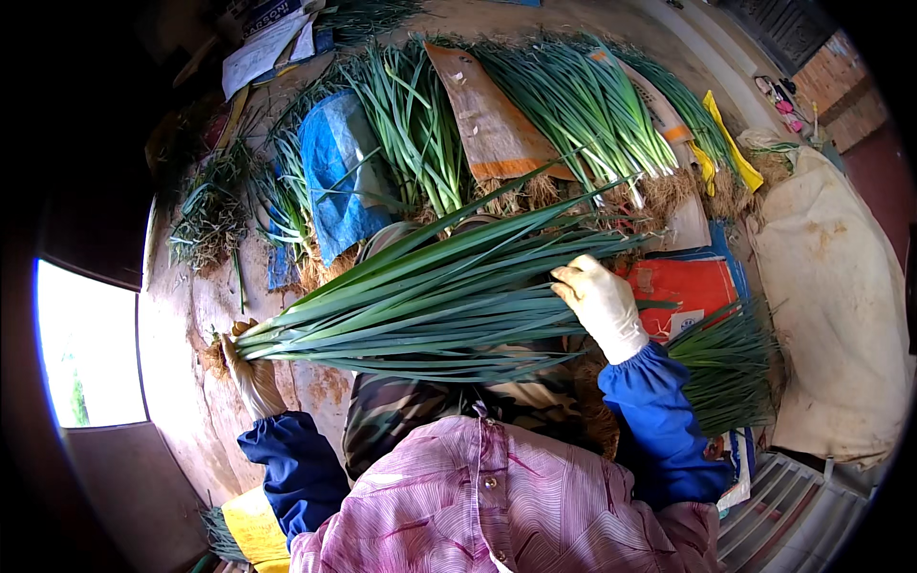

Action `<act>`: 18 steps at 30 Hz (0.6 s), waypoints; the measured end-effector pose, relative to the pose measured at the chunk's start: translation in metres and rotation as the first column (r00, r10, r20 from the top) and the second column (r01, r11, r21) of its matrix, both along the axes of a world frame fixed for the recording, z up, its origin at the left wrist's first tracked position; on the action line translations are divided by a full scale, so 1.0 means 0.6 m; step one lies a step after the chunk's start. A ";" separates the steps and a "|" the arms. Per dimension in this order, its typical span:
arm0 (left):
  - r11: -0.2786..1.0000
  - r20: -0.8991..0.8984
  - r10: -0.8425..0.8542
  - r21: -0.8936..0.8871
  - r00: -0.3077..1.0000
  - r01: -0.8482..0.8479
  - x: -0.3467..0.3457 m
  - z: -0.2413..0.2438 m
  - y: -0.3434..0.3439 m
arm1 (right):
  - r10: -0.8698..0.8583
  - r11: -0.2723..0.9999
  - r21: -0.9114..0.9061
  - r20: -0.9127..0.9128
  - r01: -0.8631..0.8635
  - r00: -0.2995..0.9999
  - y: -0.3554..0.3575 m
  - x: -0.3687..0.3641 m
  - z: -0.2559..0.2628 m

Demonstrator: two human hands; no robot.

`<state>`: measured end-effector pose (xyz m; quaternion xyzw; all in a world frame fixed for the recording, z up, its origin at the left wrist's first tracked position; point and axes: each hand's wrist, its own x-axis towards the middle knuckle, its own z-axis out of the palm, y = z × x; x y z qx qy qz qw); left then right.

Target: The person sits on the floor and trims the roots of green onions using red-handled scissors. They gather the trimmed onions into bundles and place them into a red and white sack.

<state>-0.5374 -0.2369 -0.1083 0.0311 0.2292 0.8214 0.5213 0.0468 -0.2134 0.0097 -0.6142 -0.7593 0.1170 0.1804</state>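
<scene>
A bunch of long green leaves with roots, like leeks or large scallions (pixel 401 308), spans across my lap. My left hand (pixel 251 365), in a pale glove, is closed around its pale stem end at the left, and brown roots (pixel 215 358) stick out beyond the fingers. The leaves fan out towards the right. There, my right hand (pixel 602 308), in a whitish glove, has its fingers bent at the leaf ends. Whether those fingertips pinch a leaf cannot be made out.
Ahead, several bundles of the same plants (pixel 415 136) lie between a blue sheet (pixel 344 172) and brown sacks (pixel 487 114). Trimmings (pixel 215 208) are heaped at left. More leaves (pixel 723 365) lie by a red sack (pixel 680 286) at right, beside a large cream sack (pixel 831 301).
</scene>
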 end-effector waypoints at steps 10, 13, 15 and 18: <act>1.000 0.014 0.028 0.006 1.000 -0.028 -0.002 0.002 0.002 | -0.488 0.866 -0.466 -0.867 0.182 0.104 0.026 0.025 -0.019; 1.000 0.001 0.025 0.013 1.000 -0.025 -0.014 -0.008 0.007 | -0.271 0.952 -0.105 -0.721 0.286 0.638 0.073 0.101 -0.032; 0.999 -0.034 0.050 0.017 0.998 -0.050 -0.029 -0.007 0.001 | -0.165 0.977 0.089 -0.268 0.195 0.949 0.117 0.113 -0.042; 0.997 0.006 0.071 -0.026 0.997 -0.071 0.008 0.001 0.018 | -0.167 0.986 -0.014 0.006 0.167 0.986 0.152 0.121 -0.044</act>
